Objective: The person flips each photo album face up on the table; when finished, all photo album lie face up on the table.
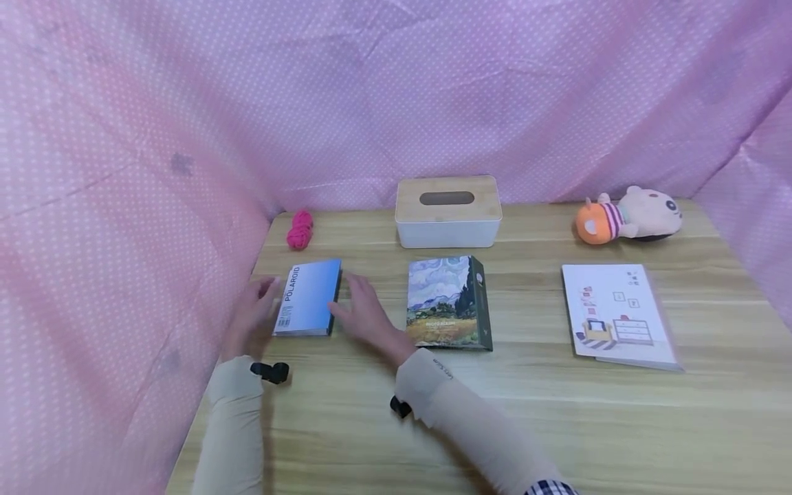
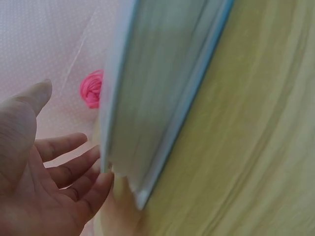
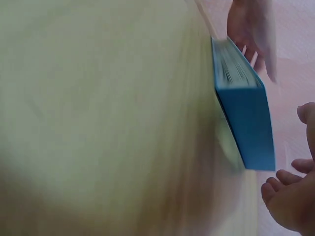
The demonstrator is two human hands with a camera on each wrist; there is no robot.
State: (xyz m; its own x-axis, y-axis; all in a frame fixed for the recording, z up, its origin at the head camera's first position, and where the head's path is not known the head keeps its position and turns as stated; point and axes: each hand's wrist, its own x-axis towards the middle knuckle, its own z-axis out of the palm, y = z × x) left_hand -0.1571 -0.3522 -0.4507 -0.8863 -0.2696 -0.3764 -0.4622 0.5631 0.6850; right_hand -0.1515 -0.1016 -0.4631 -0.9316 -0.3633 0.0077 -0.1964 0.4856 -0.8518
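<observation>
A blue album marked POLAROID (image 1: 312,299) lies flat on the table between both hands. In the left wrist view its page edges (image 2: 162,88) show beneath the cover. My left hand (image 1: 252,307) is at its left side, fingers loosely bent; whether the fingertips touch the cover I cannot tell. On the spine side is my right hand (image 1: 370,315), thumb and fingers spread. In the right wrist view, the album's blue spine (image 3: 246,128) faces the right hand (image 3: 295,196), with the left hand (image 3: 252,32) beyond it. Neither hand grips the album.
A landscape-painting photo album (image 1: 439,302) lies right of the right hand, and a white illustrated album (image 1: 619,313) farther right. Along the back are pink yarn (image 1: 300,230), a wood-topped tissue box (image 1: 448,230) and a plush toy (image 1: 631,214). Pink dotted cloth (image 1: 371,103) borders the table.
</observation>
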